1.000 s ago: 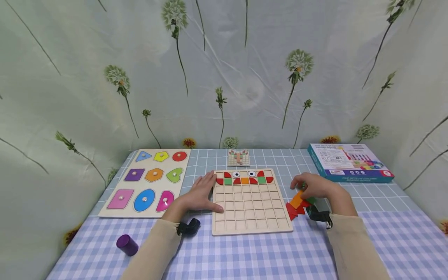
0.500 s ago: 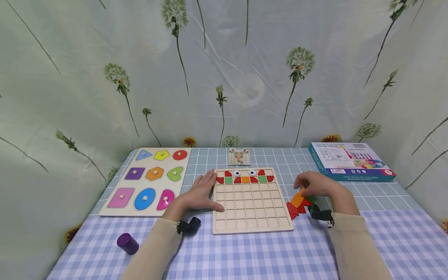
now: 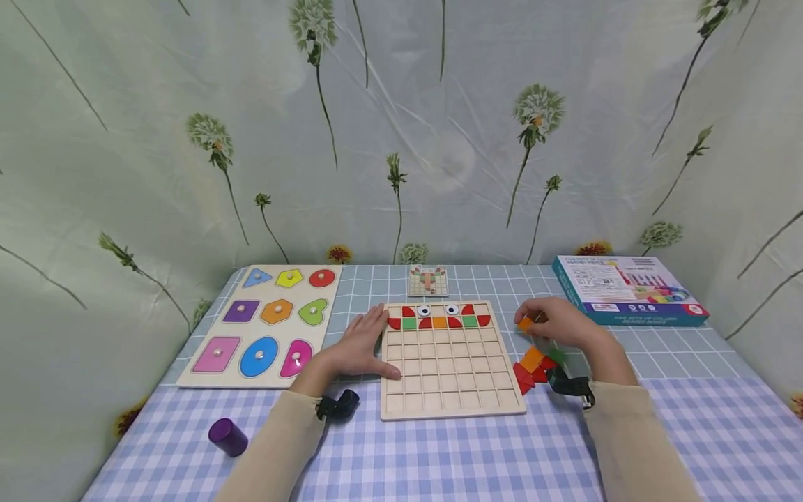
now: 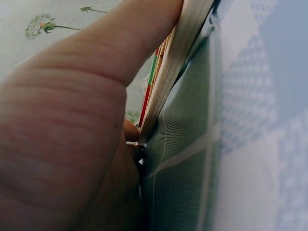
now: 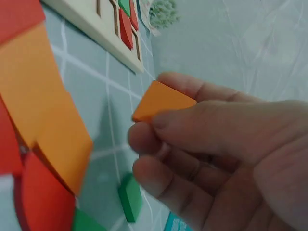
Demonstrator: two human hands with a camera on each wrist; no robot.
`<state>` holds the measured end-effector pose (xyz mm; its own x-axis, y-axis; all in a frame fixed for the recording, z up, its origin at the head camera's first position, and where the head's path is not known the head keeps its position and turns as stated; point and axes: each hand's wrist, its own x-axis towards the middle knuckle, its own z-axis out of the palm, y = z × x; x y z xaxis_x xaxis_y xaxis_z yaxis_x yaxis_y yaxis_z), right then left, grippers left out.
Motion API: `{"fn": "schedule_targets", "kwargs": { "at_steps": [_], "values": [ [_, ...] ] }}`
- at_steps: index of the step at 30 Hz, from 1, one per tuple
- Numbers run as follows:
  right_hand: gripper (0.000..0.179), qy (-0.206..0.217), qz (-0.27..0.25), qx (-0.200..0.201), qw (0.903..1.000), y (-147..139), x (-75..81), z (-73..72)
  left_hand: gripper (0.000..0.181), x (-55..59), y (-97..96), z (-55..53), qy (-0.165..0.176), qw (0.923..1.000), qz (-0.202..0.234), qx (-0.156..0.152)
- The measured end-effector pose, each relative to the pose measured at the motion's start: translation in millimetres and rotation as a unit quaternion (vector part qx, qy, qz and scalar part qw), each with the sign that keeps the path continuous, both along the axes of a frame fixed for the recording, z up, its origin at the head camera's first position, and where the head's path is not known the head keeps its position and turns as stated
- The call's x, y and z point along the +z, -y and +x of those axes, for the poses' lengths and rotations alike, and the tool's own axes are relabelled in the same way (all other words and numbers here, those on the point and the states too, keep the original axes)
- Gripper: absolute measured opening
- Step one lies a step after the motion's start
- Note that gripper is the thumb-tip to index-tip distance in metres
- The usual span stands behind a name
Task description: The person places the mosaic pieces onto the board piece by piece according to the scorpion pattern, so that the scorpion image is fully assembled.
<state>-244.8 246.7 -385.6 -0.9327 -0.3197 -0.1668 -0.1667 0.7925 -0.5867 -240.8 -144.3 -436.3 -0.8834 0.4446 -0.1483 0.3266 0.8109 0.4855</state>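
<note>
My right hand (image 3: 558, 321) pinches an orange square tile (image 5: 162, 102) between thumb and fingers, above the table just right of the wooden grid board (image 3: 453, 376). Below it lies a loose pile of orange and red tiles (image 3: 532, 362), with a green tile (image 5: 130, 197) apart from the pile in the right wrist view. My left hand (image 3: 355, 348) rests along the board's left edge, fingers spread and thumb over the frame. Red, green, orange and eye-patterned tiles (image 3: 439, 322) fill much of the board's top two rows.
A small pattern card (image 3: 429, 282) lies behind the board. The knobbed shape puzzle (image 3: 263, 328) is at the left, a purple cylinder (image 3: 228, 437) in front of it. At the back right sits a teal-edged box (image 3: 627, 291). A dandelion-print curtain (image 3: 401, 139) hangs behind the table.
My right hand has risen from the pile and moved slightly back and left, with an orange square tile now in its fingers. The left hand stays on the board's edge.
</note>
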Motion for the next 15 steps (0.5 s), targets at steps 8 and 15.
{"fn": "schedule_targets", "kwargs": {
  "at_steps": [8,15],
  "values": [
    [0.03,-0.025,0.013,-0.004,0.9996,18,-0.1,-0.7,0.125,0.2,0.7,0.1,-0.002,1.0,0.002,-0.004],
    [0.03,-0.028,0.004,-0.004,0.9996,31,-3.8,-3.3,0.125,-1.1,1.1,-0.7,-0.002,1.0,-0.003,-0.003]
  ]
}}
